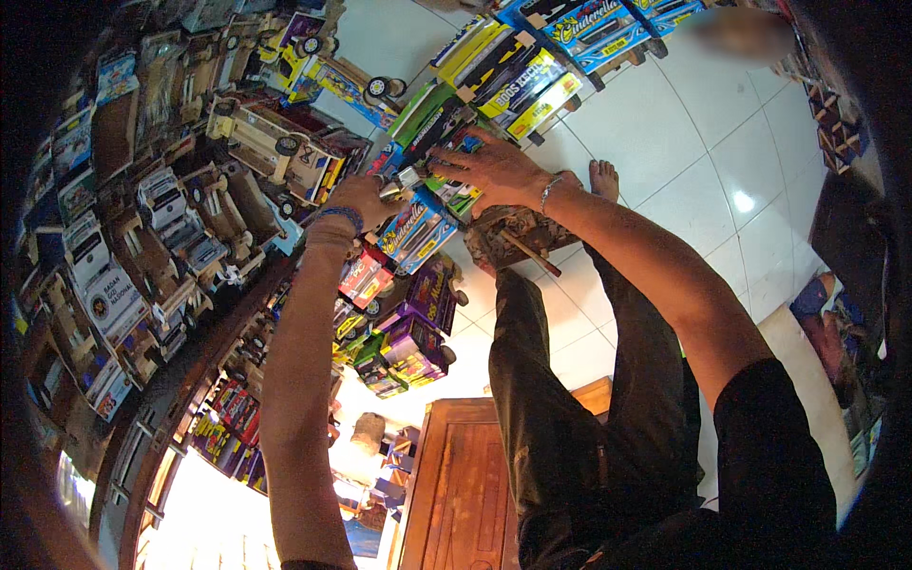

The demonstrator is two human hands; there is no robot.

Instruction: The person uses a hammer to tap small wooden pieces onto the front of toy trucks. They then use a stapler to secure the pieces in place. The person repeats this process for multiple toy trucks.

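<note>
1. Pale tiled floor [684, 133] filled the upper right and right of the frame, grout lines bending toward the rim.
2. Stacked toy trucks [104, 294], many with bare wooden bodies, crowded the left side.
3. Brown wooden door [456, 475], panelled, stood at lower centre; strong glare to its left.
4. Dark trousers [546, 380] ran from lower centre up toward the middle, a bare foot [604, 179] beyond.
5. Yellow-and-black truck [508, 76] sat at upper centre, just beside blue trucks [594, 36] nearer the top edge.
6. Purple trucks [432, 294] clustered just below centre.
7. Blue truck front [416, 233], main item near the hands, was just left of centre, tilted in view, below the green-and-black truck [423, 123].
8. Right hand [503, 171], centre: fingers spread and slightly bent, reaching left over the truck parts; firm hold or mere contact, cannot tell.
9. Left hand [366, 202], left of centre: fingers partly curled beside the blue truck front; how closed, and on what, cannot tell.
10. Mottled brown block [494, 249] lay below the right hand, a wooden stick [527, 251] slanting across it.
11. Small silver piece [408, 177] showed between the hands, close to the left fingertips.
</note>
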